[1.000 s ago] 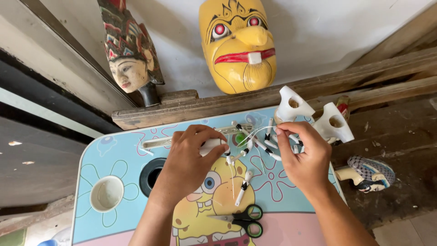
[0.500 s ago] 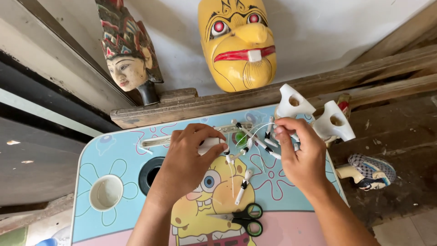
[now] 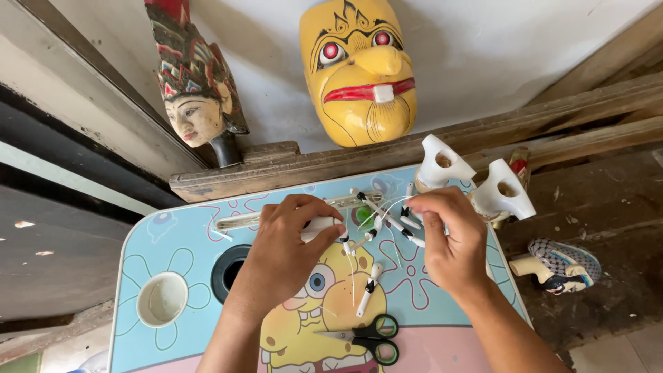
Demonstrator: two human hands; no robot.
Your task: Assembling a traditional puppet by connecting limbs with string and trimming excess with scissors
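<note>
My left hand (image 3: 286, 245) is closed around a small white piece (image 3: 319, 226) over the cartoon-printed tabletop (image 3: 173, 235). My right hand (image 3: 452, 238) pinches thin white string with several small white-and-black pieces (image 3: 387, 220) hanging from it between the two hands. One more white-and-black piece (image 3: 369, 283) lies on the table below them. Green-handled scissors (image 3: 369, 337) lie shut near the front edge. A long white strip (image 3: 238, 222) lies behind my left hand.
Two white carved puppet bodies (image 3: 476, 179) stand at the table's far right corner. A yellow wooden mask (image 3: 362, 65) and a painted carved head (image 3: 197, 97) lean against the wall behind. A small puppet head (image 3: 559, 262) lies on the floor to the right. A round cup hole (image 3: 228, 269) is in the table.
Both hands stay in nearly the same place; my right hand has shifted slightly and the dangling pieces have swung a little between the hands.
</note>
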